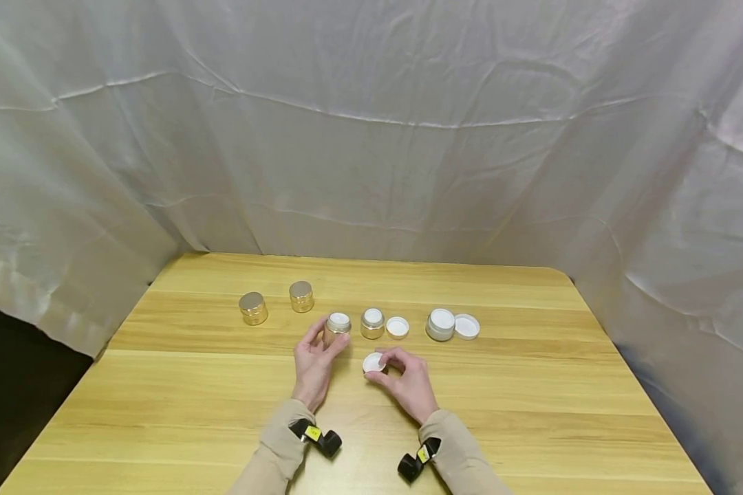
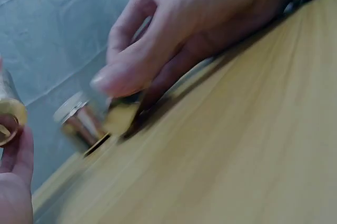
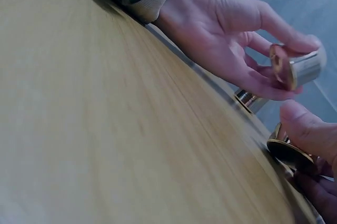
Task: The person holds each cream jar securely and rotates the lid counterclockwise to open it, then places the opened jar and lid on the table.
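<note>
My left hand point(image 1: 314, 364) grips a small gold cosmetic jar point(image 1: 338, 331) whose white inner cover faces up. In the right wrist view that jar point(image 3: 308, 68) is tilted, clear of the tabletop, between thumb and fingers. Just to its right, my right hand point(image 1: 408, 385) pinches a round screw lid point(image 1: 373, 362), white inside upward and gold outside. The right wrist view has the lid point(image 3: 289, 153) low, close over the wood. Behind the hands stands another gold jar point(image 1: 372, 324) with its white inner cover showing, and a loose lid point(image 1: 397, 327) lies beside it.
Farther right, a larger frosted jar point(image 1: 440, 325) stands uncapped against its upturned white lid point(image 1: 467, 326). Two capped gold jars point(image 1: 254, 309) are at the back left. A grey curtain point(image 1: 371, 172) hangs behind the wooden table point(image 1: 532, 412).
</note>
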`<action>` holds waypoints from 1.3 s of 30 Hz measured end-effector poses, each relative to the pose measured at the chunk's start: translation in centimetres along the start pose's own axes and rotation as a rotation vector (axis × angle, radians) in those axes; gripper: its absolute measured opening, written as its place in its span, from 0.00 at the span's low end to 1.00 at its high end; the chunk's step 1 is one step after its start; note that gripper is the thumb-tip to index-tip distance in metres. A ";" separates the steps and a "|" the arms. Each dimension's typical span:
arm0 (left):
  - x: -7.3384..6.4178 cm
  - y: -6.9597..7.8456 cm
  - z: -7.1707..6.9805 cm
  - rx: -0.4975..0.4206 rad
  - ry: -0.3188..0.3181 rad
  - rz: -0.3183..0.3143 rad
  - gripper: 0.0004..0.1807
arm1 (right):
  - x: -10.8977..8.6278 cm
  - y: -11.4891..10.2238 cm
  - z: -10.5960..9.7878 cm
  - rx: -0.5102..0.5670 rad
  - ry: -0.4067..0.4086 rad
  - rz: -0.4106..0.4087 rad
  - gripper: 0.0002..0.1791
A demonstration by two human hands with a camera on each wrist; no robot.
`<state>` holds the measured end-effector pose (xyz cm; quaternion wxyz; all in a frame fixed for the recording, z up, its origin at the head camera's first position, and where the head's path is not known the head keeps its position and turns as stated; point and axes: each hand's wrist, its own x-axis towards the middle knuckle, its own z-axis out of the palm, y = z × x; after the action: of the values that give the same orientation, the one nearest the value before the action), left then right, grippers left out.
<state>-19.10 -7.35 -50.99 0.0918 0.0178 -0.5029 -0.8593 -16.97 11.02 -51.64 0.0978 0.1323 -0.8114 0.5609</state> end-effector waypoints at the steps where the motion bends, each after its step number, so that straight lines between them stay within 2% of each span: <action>1: 0.2 0.1 -0.2 0.039 0.014 0.014 0.32 | 0.0 0.0 0.0 -0.001 -0.014 0.006 0.16; 6: 1.2 0.8 -1.5 0.166 0.059 0.072 0.33 | 0.0 0.0 0.0 -0.038 -0.056 -0.001 0.23; 11: 1.7 1.4 -2.5 0.272 0.081 0.077 0.36 | -0.1 0.1 0.1 -0.117 -0.083 -0.053 0.28; 16: 1.8 1.6 -2.9 0.387 0.095 0.080 0.37 | -0.1 0.2 0.1 -0.204 -0.107 -0.091 0.30; 21: 1.8 1.4 -3.1 0.486 0.127 0.118 0.36 | -0.1 0.2 0.3 -0.255 -0.117 -0.117 0.30; 27: 2.0 1.2 -3.2 0.519 0.147 0.163 0.37 | 0.1 -0.1 1.0 -0.297 -0.117 -0.140 0.30; 39: 2.1 0.9 -3.2 0.557 0.172 0.195 0.36 | 1.2 -0.8 3.8 -0.316 -0.111 -0.171 0.28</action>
<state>-20.62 -10.87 -51.63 0.2074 0.0666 -0.7088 -0.6709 -17.92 7.09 -51.84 0.1198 0.2144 -0.8792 0.4082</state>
